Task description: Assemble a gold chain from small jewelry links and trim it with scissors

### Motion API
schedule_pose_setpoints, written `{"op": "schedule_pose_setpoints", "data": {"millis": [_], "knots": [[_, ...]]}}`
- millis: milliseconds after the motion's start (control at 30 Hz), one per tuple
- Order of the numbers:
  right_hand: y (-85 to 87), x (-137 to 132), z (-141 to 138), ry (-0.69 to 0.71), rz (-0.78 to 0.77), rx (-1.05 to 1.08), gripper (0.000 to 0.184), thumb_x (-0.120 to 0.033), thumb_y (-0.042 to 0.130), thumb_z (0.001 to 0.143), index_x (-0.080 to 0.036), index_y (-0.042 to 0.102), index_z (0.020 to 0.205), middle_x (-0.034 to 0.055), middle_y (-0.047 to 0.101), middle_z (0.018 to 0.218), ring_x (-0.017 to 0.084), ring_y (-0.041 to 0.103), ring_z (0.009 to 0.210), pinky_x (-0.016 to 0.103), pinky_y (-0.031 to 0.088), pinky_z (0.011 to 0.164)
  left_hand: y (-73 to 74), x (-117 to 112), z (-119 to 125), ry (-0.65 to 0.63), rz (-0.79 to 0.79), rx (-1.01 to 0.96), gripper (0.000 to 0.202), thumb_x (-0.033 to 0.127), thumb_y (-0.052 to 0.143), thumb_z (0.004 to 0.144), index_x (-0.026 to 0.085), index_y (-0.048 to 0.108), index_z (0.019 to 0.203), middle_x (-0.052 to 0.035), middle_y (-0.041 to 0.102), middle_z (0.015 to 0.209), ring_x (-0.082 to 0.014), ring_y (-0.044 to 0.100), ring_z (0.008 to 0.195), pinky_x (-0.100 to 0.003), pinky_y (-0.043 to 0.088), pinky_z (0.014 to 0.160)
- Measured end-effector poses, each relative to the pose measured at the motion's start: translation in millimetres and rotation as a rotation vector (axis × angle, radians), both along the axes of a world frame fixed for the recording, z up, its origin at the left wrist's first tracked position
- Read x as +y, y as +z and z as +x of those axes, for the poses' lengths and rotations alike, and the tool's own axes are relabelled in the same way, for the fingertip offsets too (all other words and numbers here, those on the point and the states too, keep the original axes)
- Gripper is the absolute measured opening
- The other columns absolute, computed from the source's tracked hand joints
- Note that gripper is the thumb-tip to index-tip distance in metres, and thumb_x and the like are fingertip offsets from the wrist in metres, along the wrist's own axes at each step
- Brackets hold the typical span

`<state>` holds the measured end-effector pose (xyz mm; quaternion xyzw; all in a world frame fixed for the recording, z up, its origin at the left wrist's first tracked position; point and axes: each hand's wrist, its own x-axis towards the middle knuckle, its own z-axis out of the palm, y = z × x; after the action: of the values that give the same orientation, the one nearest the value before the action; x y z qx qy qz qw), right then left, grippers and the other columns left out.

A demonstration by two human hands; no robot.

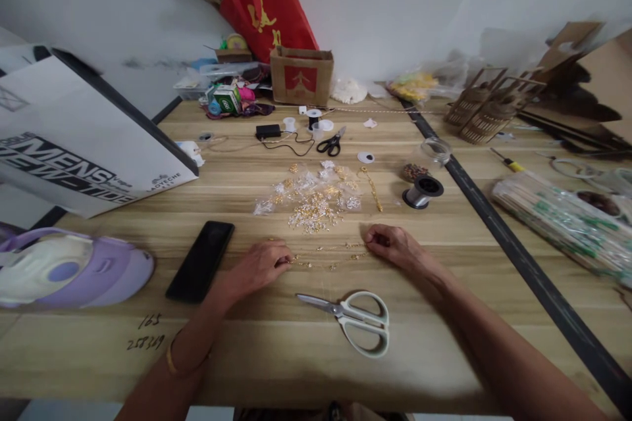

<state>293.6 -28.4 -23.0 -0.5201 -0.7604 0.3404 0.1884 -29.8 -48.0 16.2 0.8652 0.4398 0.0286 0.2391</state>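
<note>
Between my two hands a thin gold chain with small charms lies in a loop on the wooden table. My left hand pinches its left end, fingers pressed together. At the other end, my right hand has its fingers closed on the chain too. Scissors with pale handles lie in front of the chain, blades pointing left. Beyond it is a pile of gold and clear beads, with small plastic bags behind. A short gold chain lies beside the bags.
A black phone and a purple-and-white bottle are at left, near a white box. To the right stand a wire spool and a jar of beads, then bagged sticks. Black scissors lie farther back.
</note>
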Motion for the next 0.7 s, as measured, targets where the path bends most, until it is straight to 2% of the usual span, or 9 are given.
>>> {"op": "schedule_pose_setpoints", "data": {"millis": [167,500,700], "knots": [[0.4,-0.6,0.0,-0.007,0.021,0.001,0.01,-0.025,0.053,0.076,-0.016,0.058,0.077,-0.0014,0.056,0.065,0.011,0.049,0.057,0.02,0.036,0.054,-2.3,-1.4,4.0,-0.004,0.014,0.01,0.016,0.016,0.048,0.085,0.016,0.059,0.073,-0.0023,0.06,0.078,-0.0155,0.054,0.075,-0.026,0.037,0.07],[1.8,-2.0,-2.4,0.025,0.117,-0.125,0.005,-0.019,0.051,0.077,-0.018,0.056,0.077,-0.0005,0.058,0.067,0.011,0.05,0.059,0.021,0.034,0.056,-1.2,-3.9,2.6,-0.073,0.113,0.184,0.021,0.017,0.041,0.088,0.016,0.056,0.074,-0.0039,0.059,0.077,-0.0182,0.053,0.076,-0.029,0.038,0.072],[3.2,-5.4,-4.9,0.026,0.149,-0.199,0.006,-0.019,0.05,0.078,-0.019,0.056,0.077,0.0012,0.059,0.072,0.013,0.05,0.062,0.022,0.033,0.058,-1.1,-7.5,-0.2,-0.016,0.115,0.186,0.02,0.017,0.043,0.086,0.017,0.056,0.071,-0.0031,0.059,0.075,-0.0179,0.052,0.075,-0.03,0.038,0.072]]}}
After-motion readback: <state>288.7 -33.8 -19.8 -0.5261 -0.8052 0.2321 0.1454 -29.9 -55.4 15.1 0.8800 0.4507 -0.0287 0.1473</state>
